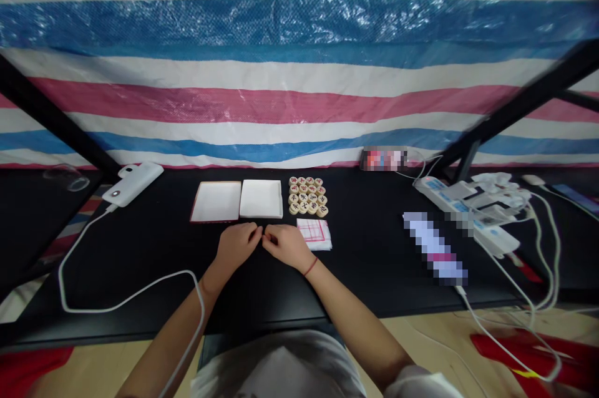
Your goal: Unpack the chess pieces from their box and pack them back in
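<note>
My left hand [238,243] and my right hand [286,244] rest on the black table [374,261], their fingertips meeting in the middle with fingers curled inward. Whether anything is pinched between them I cannot make out. Just beyond the hands lie two open white box halves [236,200], side by side. To their right stands a neat block of round wooden chess pieces [307,196] with red and black marks. A folded white cloth board with red lines [315,233] lies beside my right hand, which wears a red string at the wrist.
A white device [132,183] with a long white cable [116,301] sits at the back left. White power strips with plugs and cables [472,208] crowd the right side. A striped tarp [299,73] hangs behind, and black frame bars slant on both sides.
</note>
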The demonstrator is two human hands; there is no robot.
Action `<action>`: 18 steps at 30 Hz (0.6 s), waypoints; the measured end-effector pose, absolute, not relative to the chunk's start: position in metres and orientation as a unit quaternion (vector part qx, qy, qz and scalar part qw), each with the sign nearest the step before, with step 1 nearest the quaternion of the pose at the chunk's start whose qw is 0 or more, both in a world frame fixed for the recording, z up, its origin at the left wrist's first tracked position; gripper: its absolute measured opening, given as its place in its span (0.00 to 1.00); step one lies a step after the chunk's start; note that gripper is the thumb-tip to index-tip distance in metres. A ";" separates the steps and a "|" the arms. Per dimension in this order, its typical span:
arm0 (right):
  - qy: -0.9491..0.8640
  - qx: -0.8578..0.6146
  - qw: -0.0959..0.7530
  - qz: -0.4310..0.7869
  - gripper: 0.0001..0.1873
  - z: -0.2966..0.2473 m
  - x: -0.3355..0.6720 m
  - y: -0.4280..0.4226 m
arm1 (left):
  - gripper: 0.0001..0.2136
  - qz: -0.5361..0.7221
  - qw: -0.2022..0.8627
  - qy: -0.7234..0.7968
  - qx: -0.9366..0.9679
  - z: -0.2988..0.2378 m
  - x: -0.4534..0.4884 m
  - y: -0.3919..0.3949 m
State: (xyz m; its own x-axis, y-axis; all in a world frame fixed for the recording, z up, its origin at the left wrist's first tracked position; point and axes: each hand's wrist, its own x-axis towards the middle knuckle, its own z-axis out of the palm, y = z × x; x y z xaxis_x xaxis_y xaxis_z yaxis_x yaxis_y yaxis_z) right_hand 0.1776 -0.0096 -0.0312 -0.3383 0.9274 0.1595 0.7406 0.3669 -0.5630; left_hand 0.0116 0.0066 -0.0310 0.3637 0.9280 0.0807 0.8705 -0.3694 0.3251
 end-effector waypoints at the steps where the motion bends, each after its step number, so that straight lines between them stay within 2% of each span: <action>1: -0.793 -0.525 0.233 0.201 0.11 -0.031 0.178 -0.010 | 0.16 0.126 0.114 0.550 0.818 -0.031 0.012 0.007; 18: -0.797 -0.526 0.221 0.200 0.11 -0.028 0.178 -0.011 | 0.16 0.121 0.127 0.547 0.818 -0.027 0.012 0.006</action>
State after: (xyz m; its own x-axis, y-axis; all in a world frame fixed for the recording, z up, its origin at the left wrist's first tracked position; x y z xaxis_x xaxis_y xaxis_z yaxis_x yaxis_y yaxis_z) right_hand 0.1782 -0.0107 -0.0282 -0.3495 0.9261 0.1418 0.7495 0.3672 -0.5508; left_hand 0.0115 0.0057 -0.0269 0.3721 0.9263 0.0594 0.8645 -0.3692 0.3411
